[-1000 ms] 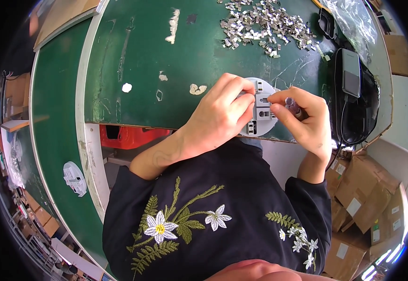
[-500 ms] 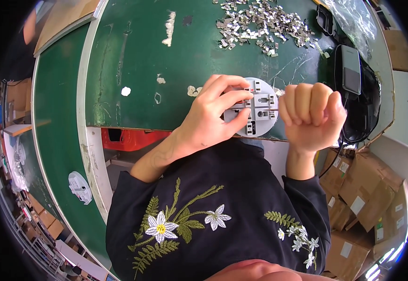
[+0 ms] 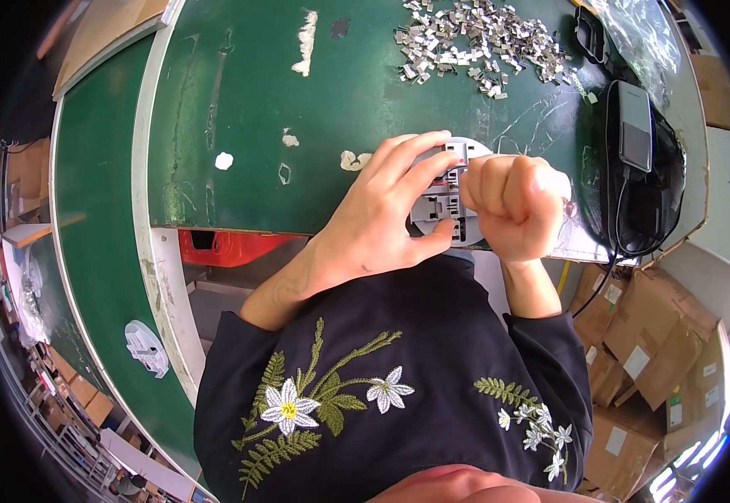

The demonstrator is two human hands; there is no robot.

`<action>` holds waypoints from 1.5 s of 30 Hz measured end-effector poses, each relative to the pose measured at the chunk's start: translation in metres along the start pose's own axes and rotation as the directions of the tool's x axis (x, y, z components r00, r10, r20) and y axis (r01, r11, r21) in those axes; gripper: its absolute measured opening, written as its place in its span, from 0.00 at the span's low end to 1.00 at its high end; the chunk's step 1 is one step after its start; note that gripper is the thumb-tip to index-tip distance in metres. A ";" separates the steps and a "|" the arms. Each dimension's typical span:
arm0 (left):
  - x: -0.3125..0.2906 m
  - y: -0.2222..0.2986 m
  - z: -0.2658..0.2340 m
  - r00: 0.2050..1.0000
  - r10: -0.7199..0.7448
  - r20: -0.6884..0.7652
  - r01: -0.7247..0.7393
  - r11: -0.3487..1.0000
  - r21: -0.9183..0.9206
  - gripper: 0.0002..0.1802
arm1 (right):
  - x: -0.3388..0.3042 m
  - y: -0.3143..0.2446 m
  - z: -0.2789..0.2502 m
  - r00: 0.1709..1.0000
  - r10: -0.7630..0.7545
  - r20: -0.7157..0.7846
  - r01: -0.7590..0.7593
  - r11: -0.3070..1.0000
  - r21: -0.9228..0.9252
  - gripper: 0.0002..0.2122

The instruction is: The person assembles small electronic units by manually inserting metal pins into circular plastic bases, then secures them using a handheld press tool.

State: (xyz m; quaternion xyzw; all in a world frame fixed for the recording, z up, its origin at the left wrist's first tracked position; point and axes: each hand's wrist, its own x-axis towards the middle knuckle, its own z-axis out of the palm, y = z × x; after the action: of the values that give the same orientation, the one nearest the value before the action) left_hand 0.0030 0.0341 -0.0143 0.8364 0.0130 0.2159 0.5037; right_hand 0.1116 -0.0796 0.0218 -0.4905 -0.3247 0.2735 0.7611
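A round, light grey plastic base with small metal clips and slots lies flat near the front edge of the green table. My left hand reaches over its left side, fingertips and thumb gripping it. Curled into a fist, my right hand covers the base's right part. A thin-shafted tool seems to be in this fist; its tip is hidden, and what kind it is I cannot make out. Between the hands, metal clips and dark slots show on the base.
A heap of small metal clips lies at the far side. To the right, a grey power bank with a cable rests on a black case. Another round grey base sits at left. Cardboard boxes are stacked at lower right.
My right fist has moved left, from beside the base to over its right part. My left hand keeps its hold, with its fingers slightly shifted.
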 end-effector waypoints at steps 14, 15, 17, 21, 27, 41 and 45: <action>-0.001 -0.004 0.002 0.995 -0.018 0.099 0.009 0.996 0.091 0.49 | 0.014 -0.024 -0.012 0.999 -0.015 -0.051 0.024 0.985 0.171 0.12; 0.000 -0.006 0.004 0.994 -0.014 0.106 0.000 0.991 0.131 0.50 | 0.019 -0.032 -0.019 0.998 -0.018 -0.052 0.026 0.985 0.170 0.12; 0.002 -0.008 0.006 0.993 -0.008 0.121 -0.017 0.978 0.209 0.53 | 0.027 -0.045 -0.030 0.955 0.075 -0.288 -0.169 0.934 -0.316 0.09; 0.008 -0.011 0.002 0.986 0.017 0.167 -0.048 0.982 0.182 0.53 | 0.043 -0.038 -0.051 0.971 0.062 -0.229 -0.221 0.590 -0.777 0.03; 0.010 -0.008 0.004 0.984 0.020 0.179 -0.056 0.979 0.195 0.54 | 0.050 -0.003 -0.089 0.997 -0.064 -0.029 -0.015 0.213 -0.977 0.06; 0.006 -0.010 0.005 0.988 0.011 0.152 -0.041 0.980 0.193 0.55 | 0.049 -0.026 -0.067 0.943 0.219 -0.251 -0.315 0.340 -0.886 0.06; 0.003 -0.007 0.006 0.989 0.005 0.147 -0.032 0.982 0.185 0.56 | 0.041 -0.016 -0.067 0.977 0.147 -0.152 -0.185 0.247 -0.951 0.07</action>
State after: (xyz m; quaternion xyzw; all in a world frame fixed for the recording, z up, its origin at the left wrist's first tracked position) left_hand 0.0091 0.0329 -0.0214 0.8935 -0.0113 0.1567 0.4206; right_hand 0.1904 -0.0940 0.0252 -0.8857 -0.3581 0.0919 0.2809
